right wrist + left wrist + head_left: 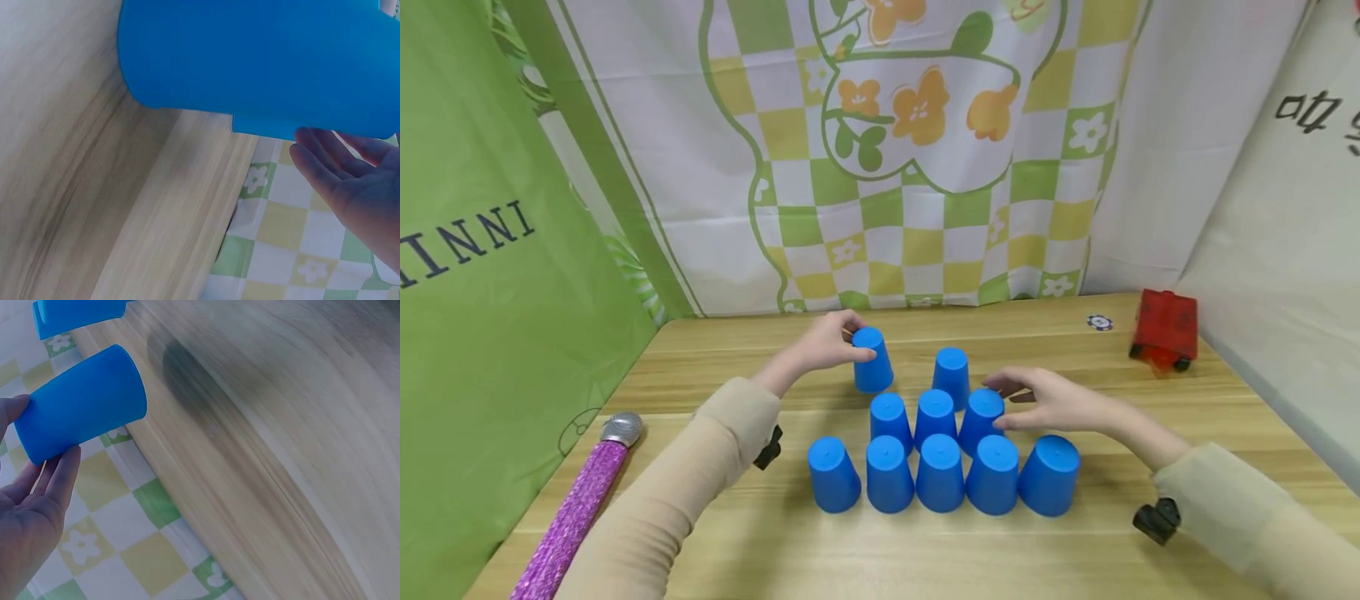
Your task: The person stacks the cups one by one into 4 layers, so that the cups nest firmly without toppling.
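Observation:
My left hand pinches an upside-down blue plastic cup between thumb and fingers, at the back left of the cup group. In the left wrist view this cup shows its rim turned away from the palm. My right hand has thumb and fingers around the right-hand cup of a middle row of three. Its fingertips lie along the cup's side in the right wrist view. Behind that row stands a lone cup. A front row of several cups stands nearest me, all upside down.
A microphone with a glittery purple handle lies at the table's left. A red toy vehicle and a small round chip sit at the back right. A checkered curtain hangs behind the wooden table.

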The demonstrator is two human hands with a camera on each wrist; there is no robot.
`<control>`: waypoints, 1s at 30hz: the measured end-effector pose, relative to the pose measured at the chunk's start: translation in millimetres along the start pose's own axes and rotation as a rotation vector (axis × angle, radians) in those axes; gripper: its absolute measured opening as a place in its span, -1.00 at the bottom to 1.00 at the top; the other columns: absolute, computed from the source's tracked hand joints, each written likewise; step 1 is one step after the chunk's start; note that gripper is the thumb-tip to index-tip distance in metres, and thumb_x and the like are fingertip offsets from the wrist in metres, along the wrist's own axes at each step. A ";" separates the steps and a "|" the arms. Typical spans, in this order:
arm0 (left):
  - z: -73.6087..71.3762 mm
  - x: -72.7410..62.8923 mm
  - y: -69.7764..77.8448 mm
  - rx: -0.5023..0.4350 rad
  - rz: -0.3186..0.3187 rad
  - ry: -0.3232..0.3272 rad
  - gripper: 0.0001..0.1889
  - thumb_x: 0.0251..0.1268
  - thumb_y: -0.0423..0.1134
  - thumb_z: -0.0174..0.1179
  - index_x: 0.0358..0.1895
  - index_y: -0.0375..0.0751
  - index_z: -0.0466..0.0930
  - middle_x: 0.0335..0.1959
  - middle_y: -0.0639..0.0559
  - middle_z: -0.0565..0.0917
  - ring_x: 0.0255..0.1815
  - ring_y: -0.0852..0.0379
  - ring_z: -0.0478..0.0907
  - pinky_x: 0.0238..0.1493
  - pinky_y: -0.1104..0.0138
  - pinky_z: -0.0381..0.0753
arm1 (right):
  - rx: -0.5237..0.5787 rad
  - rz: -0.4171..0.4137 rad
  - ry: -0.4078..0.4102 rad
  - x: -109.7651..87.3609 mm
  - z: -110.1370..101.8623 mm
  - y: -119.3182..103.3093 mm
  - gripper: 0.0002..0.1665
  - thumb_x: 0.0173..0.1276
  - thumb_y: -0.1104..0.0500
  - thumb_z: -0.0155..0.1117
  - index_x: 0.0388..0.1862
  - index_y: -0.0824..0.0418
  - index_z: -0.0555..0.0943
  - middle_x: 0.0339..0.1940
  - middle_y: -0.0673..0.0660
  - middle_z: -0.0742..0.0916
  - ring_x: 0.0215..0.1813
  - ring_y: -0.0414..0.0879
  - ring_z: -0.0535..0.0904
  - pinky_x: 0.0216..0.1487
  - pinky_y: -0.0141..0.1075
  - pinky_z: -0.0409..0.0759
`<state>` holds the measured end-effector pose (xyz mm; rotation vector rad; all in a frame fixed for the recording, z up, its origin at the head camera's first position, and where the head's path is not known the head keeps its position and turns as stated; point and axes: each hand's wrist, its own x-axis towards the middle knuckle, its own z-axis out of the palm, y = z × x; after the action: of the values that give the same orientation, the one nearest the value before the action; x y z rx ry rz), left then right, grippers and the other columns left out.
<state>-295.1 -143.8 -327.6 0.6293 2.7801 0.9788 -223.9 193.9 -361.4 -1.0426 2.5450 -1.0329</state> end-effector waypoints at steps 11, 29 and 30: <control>14.5 13.4 9.9 0.081 0.037 -0.126 -0.52 0.12 -0.14 0.32 0.06 -0.32 0.47 0.00 -0.16 0.59 0.04 -0.06 0.58 0.01 0.26 0.62 | 0.011 -0.002 0.017 5.2 6.2 -2.5 -0.40 0.23 0.11 0.34 0.12 0.46 0.44 -0.01 0.29 0.65 0.04 0.16 0.58 0.03 0.04 0.61; 34.5 24.3 22.9 0.093 0.062 -0.205 -0.55 0.11 -0.17 0.35 0.05 -0.28 0.50 -0.02 -0.13 0.61 -0.01 0.01 0.59 0.00 0.30 0.63 | 0.011 0.020 0.036 6.0 11.6 0.1 -0.47 0.21 0.13 0.36 0.08 0.39 0.49 -0.05 0.25 0.67 0.01 0.14 0.59 -0.01 0.00 0.64; 35.3 24.2 22.9 0.092 0.058 -0.202 -0.55 0.11 -0.17 0.35 0.05 -0.28 0.50 -0.03 -0.13 0.61 -0.02 0.01 0.59 0.00 0.30 0.63 | 0.011 0.017 0.037 5.9 11.9 -0.1 -0.47 0.21 0.13 0.36 0.08 0.39 0.49 -0.05 0.25 0.67 0.01 0.15 0.59 0.00 0.00 0.64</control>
<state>-300.3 -97.3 -340.5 0.7785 2.6533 0.7534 -223.2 183.5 -369.7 -1.0057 2.5701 -1.0705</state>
